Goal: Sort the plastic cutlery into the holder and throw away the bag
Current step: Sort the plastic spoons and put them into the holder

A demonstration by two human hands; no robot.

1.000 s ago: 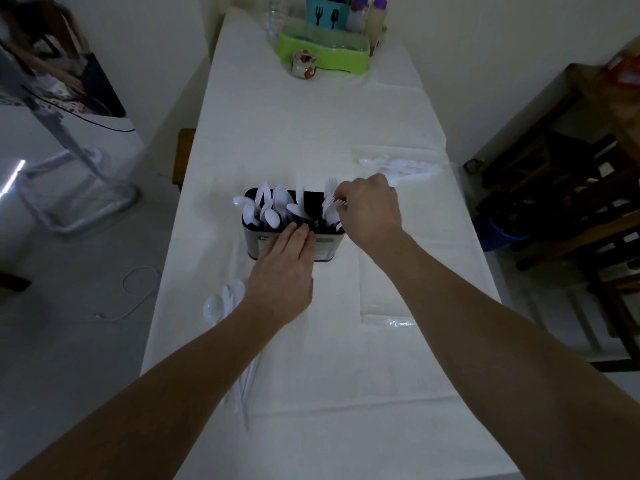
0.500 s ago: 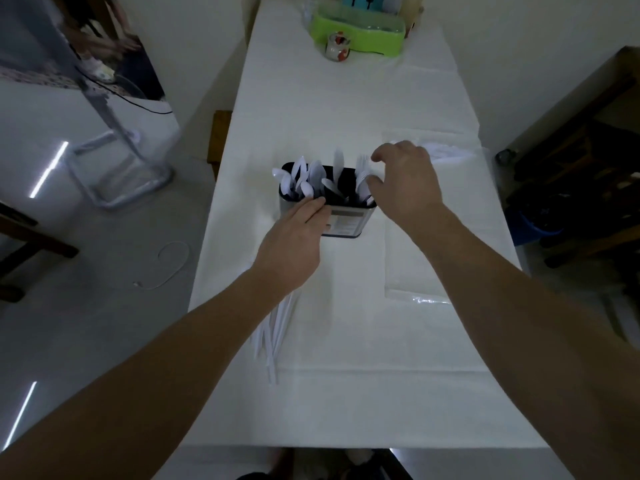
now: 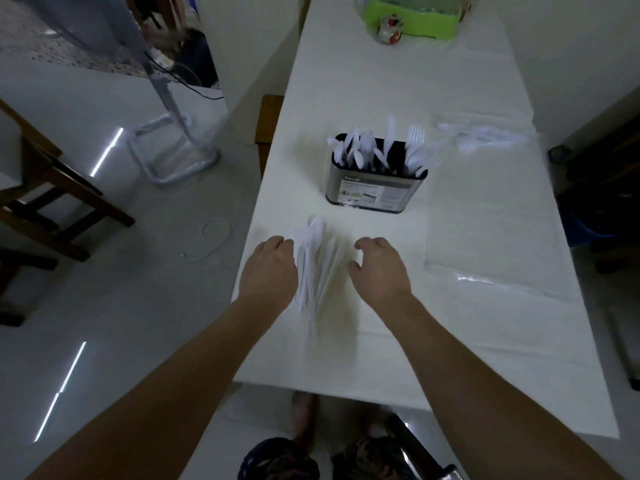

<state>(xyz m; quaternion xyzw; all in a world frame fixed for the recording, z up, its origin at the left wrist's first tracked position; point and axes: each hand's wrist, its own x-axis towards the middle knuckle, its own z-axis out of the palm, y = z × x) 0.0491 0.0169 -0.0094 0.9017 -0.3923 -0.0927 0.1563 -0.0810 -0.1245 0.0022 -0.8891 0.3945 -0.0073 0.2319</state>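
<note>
We are looking down on a long table [image 3: 398, 95] covered in white cloth, and both of our hands are hovering over its near end. Our left hand [image 3: 272, 271] is lying against the left edge of a loose pile of white plastic cutlery [image 3: 313, 265] spread on the cloth; its fingers are curling downward beside the pieces, but blur is keeping us from telling whether they are actually gripping any. Our right hand [image 3: 379, 268] is sitting just to the right of that pile, apart from it, with its fingers loosely curled, spread from the thumb, and holding nothing.

Farther along the table, the holder [image 3: 375, 192] is standing upright, a dark oval container with a label on its near face. White spoons, knives and forks are sticking up out of it, the forks gathering at its right end.

Beyond the holder and to its right, a clear bag [image 3: 485, 136] is lying flat with more white cutlery inside. Nearer to us on the right side, an empty clear bag [image 3: 491, 258] is lying flat on the cloth, well apart from our right hand.

At the far end a green tray [image 3: 415, 19] is resting, with a small jar [image 3: 389, 29] in front of it.
</note>
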